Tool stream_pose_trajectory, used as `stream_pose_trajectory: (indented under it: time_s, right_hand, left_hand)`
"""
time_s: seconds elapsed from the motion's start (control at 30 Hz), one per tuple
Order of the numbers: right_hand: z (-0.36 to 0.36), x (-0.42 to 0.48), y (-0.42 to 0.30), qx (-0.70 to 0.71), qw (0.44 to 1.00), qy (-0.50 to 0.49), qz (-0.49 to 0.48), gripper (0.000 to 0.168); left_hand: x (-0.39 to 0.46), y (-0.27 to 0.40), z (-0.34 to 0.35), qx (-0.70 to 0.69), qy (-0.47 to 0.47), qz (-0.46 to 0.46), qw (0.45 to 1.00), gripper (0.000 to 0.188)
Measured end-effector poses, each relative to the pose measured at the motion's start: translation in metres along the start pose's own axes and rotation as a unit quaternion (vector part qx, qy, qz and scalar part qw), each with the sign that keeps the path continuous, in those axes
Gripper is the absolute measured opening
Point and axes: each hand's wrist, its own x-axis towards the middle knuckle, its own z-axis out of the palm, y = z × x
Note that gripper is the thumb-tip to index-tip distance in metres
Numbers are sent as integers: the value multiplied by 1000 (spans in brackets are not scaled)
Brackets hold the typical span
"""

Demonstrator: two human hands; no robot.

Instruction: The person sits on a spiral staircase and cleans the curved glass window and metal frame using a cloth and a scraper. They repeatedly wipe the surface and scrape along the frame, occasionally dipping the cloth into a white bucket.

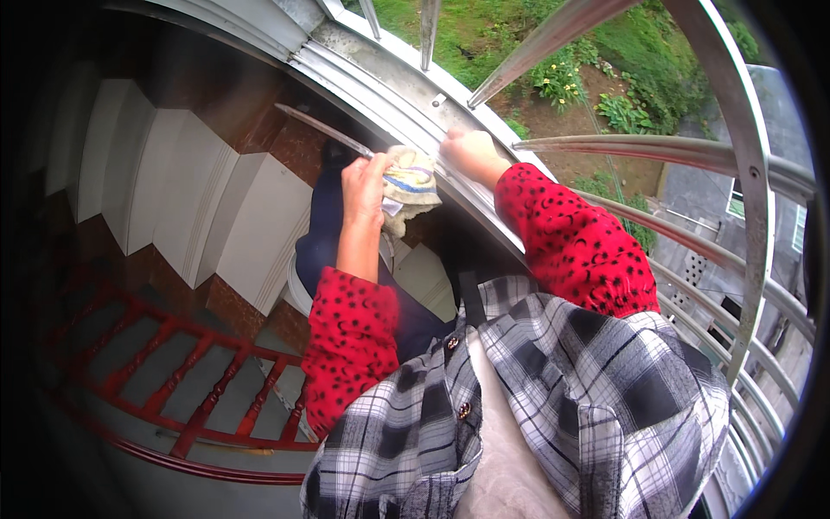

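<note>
My left hand (364, 188) is closed around a folded cream cloth (412, 181) with blue stripes and a thin, light-coloured stick (324, 129) that points to the upper left. Beyond the cloth, my right hand (470, 152) rests with curled fingers at the white window track (389, 107); whether anything is inside its fingers cannot be seen. A small white piece with a dark round end (439, 100) lies on the sill ledge, just past the right hand.
Metal guard bars (629, 144) curve outside the window, above a garden and a grey building. White stair treads (188, 188) descend at the left, beside a red wooden balustrade (207, 402). Part of a white round object (298, 289) shows by the leg.
</note>
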Motion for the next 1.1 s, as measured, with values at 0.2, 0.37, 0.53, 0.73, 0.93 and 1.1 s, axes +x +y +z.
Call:
stream_pose_trajectory:
  time_s: [0.2,0.37,0.53,0.73,0.93,1.1]
  right_hand:
    - [-24,-15,13,14,997,-17,-77,9]
    - [-52,-27,1,4,999,-34,-35,9]
    - [-60,-55,3,115,931,132,319,26]
    - [-54,-100,5,242,894,176,334,6]
    - [-59,-110,-16,141,981,102,82,14]
    - [-58,-92,-27,29,999,-29,16,7]
  left_hand:
    - [25,23,11,25,-44,7,999,15]
    - [36,16,9,7,-88,-23,996,16]
    - [29,33,34,7,-76,-1,997,17]
    - [17,34,53,53,-94,20,994,16]
    - [10,38,60,75,-122,21,990,12]
    - [6,40,64,111,-110,34,987,14]
